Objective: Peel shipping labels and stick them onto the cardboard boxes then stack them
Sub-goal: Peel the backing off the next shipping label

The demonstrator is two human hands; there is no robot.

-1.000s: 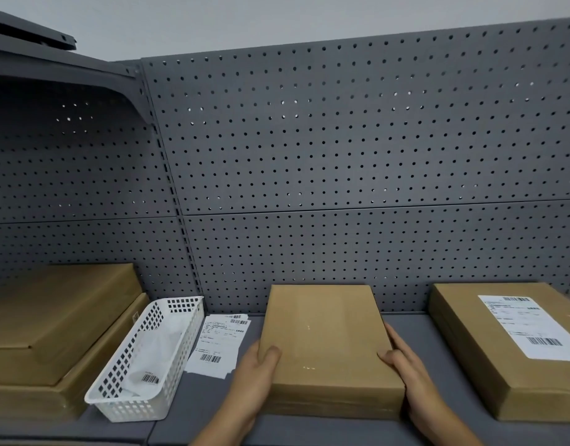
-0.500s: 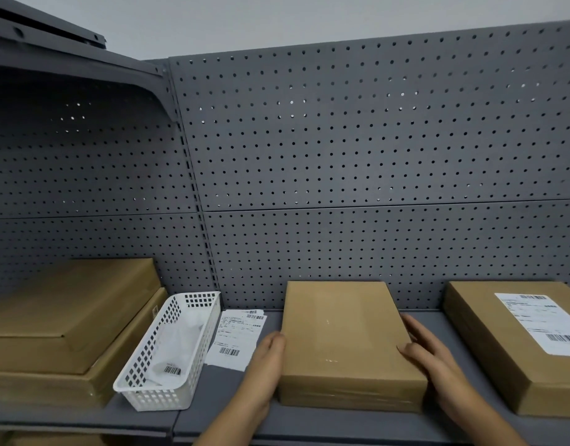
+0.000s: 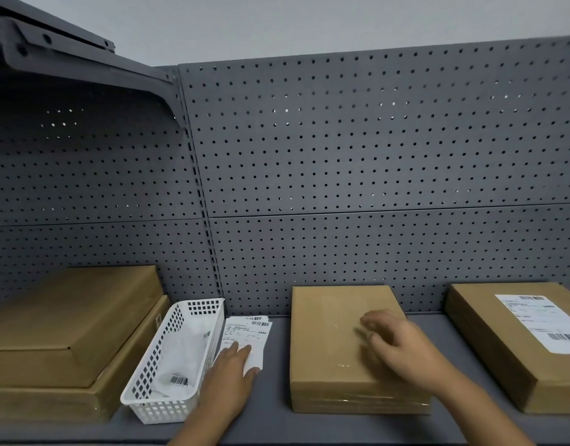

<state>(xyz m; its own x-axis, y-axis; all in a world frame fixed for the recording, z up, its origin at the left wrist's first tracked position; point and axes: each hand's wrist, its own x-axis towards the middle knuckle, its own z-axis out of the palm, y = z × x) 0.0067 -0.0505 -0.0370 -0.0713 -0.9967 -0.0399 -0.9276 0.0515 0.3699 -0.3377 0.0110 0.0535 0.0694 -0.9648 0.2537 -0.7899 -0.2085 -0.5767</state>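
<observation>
Head view only, wide-angle, looking fwd/down at a grey shelf [image 3: 277, 381] w/ pegboard [image 3: 341, 172] behind

L to R on the shelf:
- pile of 2 brown boxes [image 3: 68, 317], smaller on top, no label visible on the top face
- white basket [image 3: 155, 358], a few slips w/ barcodes lying inside
- label stack [image 3: 250, 331], flat on the shelf, just beside the basket's right wall
- plain box [image 3: 325, 349], centre, top bare
- labelled box [image 3: 489, 349], far right, white label [image 3: 544, 323] stuck on top

Hands: left hand [image 3: 232, 371] lies flat on the near end of the label stack, fingers straight, thumb out to the right, pinching nothing yet. Right hand [image 3: 402, 346] is over the plain box top, motion-blurred, fingers loose and spread, holds nothing; touching the cardboard or just above it = can't tell

Key relation: labels lie left of the plain box, between basket and box, long axis running front-to-back, away from the person w/ a slight tilt. Left hand is already on them, right hand is well apart, a box-width over. Prob next step = peel the top label; left is the nearer hand, right would need to cross over to help lift a corner
</observation>
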